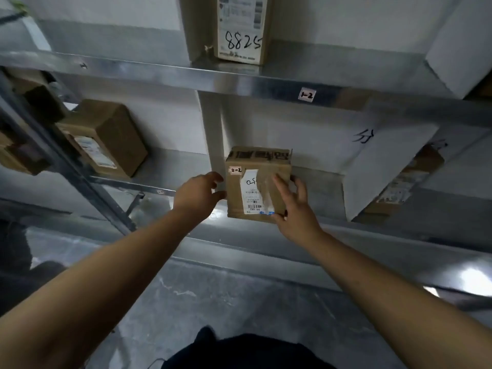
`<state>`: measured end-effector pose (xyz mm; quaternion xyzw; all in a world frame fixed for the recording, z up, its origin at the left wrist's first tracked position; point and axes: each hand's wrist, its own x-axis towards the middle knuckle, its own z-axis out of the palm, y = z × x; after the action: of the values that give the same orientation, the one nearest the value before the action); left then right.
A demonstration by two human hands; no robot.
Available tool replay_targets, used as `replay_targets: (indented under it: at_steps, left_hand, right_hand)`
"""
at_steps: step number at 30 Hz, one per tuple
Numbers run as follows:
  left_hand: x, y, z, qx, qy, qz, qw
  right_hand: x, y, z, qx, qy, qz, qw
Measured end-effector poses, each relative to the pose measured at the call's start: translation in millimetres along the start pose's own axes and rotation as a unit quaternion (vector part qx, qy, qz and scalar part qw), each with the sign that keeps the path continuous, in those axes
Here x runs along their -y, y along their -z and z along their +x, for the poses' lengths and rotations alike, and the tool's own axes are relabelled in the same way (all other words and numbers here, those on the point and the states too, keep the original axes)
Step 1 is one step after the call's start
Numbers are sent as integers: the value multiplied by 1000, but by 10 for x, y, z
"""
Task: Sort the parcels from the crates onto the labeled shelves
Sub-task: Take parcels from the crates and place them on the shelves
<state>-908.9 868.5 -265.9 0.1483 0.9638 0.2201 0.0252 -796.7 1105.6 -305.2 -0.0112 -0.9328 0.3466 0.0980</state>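
While both arms reach forward at the metal racking, a small brown parcel (258, 186) stands upright near the front edge of the middle shelf (170, 169), marked with a small handwritten sticker (236, 170) that seems to read "2-2", though the writing is tiny. The left hand (198, 194) sits at the parcel's nine o'clock, fingers curled and touching its left edge; whether it truly grips or only steadies I cannot tell from this angle. The right hand (292, 206) lies at the parcel's four o'clock, fingers straight and spread across the front face and right side, pressing, not clasping.

Judging by that, the step in hand is the placing of this one parcel on its shelf, and it looks nearly done: the box appears to rest on the shelf and not in the air. The shelf above carries a tag (306, 95) reading "1-2", with a box numbered 8825 (241, 27) at twelve o'clock. Another brown parcel (106, 137) lies at nine o'clock, and a large white parcel (386, 166) leans at three o'clock.

The next move probably calls for a gentle push to seat the box squarely back, label outward, then letting go with both hands without tipping it, and returning to the crates, which are not in view.
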Motion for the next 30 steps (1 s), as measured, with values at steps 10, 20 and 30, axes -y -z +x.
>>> replay_targets:
  at_steps: [10,20,30]
  left_hand:
    - [422,-368,260,88,-16,-192,977]
    - [473,-778,280,72,-50,-291,953]
    - [261,-1013,440,62,-1,-431,900]
  right_hand:
    - [88,-499,167,-63,-26,-33,997]
    - [-386,-978,588,-119,35,-80,989]
    - [-581,-1076,910,-132,68,-95,984]
